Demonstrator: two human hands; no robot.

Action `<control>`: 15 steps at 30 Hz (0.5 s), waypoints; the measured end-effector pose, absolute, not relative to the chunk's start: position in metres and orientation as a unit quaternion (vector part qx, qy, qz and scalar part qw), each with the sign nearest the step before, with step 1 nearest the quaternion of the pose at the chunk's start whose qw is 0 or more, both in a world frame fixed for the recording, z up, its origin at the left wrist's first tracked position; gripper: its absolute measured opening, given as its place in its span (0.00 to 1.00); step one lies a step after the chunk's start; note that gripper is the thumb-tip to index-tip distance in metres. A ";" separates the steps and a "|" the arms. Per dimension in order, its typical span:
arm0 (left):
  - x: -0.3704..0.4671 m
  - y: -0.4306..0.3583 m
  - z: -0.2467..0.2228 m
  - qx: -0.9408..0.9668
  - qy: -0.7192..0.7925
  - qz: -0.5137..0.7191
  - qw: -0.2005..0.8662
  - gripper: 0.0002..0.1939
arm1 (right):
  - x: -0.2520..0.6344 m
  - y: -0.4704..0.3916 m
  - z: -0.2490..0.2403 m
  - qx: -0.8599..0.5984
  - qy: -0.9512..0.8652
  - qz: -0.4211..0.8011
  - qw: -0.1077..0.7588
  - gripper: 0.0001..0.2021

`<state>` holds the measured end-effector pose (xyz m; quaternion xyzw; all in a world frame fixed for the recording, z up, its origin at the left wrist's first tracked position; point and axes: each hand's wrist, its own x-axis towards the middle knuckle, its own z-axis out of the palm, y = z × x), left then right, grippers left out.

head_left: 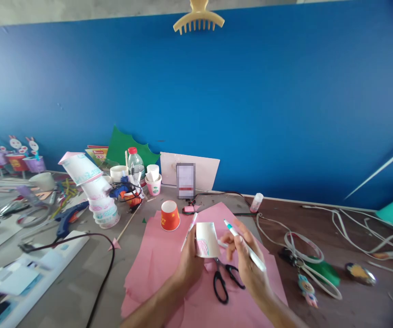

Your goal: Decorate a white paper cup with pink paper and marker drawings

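My left hand [191, 259] is wrapped round a white paper cup [207, 240] that has a pink and teal pattern drawn on its side. A second white pen [192, 225] stands out beside that hand's fingers. In my right hand [249, 259] is a white marker [251, 253], its teal tip pointing up and left, apart from the cup. Black-handled scissors [221, 287] lie below the cup on pink paper [158, 282]. An upright red cup [170, 216] rests on the paper to the left.
At the left are a leaning stack of decorated cups [97, 196], a blue glue gun [68, 218] and a black cable [111, 264]. A bottle [135, 164] stands behind. White cords [306, 246] and a keychain figure [306, 289] lie right.
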<state>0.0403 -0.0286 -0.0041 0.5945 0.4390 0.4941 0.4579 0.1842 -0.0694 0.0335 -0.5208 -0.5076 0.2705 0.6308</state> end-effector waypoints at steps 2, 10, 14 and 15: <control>0.040 -0.028 -0.005 0.587 0.440 0.497 0.463 0.20 | 0.184 -0.069 0.028 -0.539 -0.526 0.262 0.604 0.18; 0.035 -0.032 0.009 0.567 0.387 0.476 0.549 0.25 | 0.178 -0.073 0.020 -0.501 -0.636 0.155 0.566 0.12; 0.029 -0.038 0.025 0.535 0.260 0.437 0.675 0.29 | 0.180 -0.075 0.020 -0.484 -0.676 0.110 0.545 0.13; 0.028 -0.039 0.029 0.516 0.237 0.431 0.701 0.30 | 0.181 -0.075 0.020 -0.488 -0.675 0.103 0.544 0.14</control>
